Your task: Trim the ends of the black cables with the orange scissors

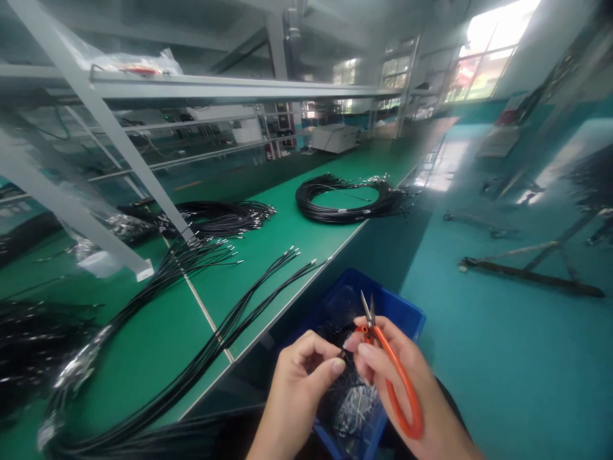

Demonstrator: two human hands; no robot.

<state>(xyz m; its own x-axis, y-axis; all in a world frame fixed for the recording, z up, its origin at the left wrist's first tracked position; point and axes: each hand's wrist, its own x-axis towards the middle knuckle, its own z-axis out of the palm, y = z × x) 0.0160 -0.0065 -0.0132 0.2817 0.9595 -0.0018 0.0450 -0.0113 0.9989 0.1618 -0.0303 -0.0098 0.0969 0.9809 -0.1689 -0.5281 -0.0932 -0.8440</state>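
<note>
My left hand (pixel 302 383) is closed, its thumb and forefinger pinching what looks like the end of a thin black cable (pixel 342 353). Close to its right, my right hand (pixel 407 364) is wrapped around small scissors (pixel 393 364) with orange handles. Their pointed metal blades (pixel 368 308) stick up and away from me, slightly apart. The right thumb and fingertips come near the cable end; whether they touch it I cannot tell. Below both hands stands a blue bin (pixel 416 312) holding clear plastic and dark scraps.
Black cables with metal tips (pixel 239 306) lie along the green table (pixel 268 255). A coiled cable bundle (pixel 311 207) rests at its right edge, another coil (pixel 211 217) further left. A slanted white shelf post (pixel 129 140) rises at left. A wheeled stand (pixel 531 275) is on the floor.
</note>
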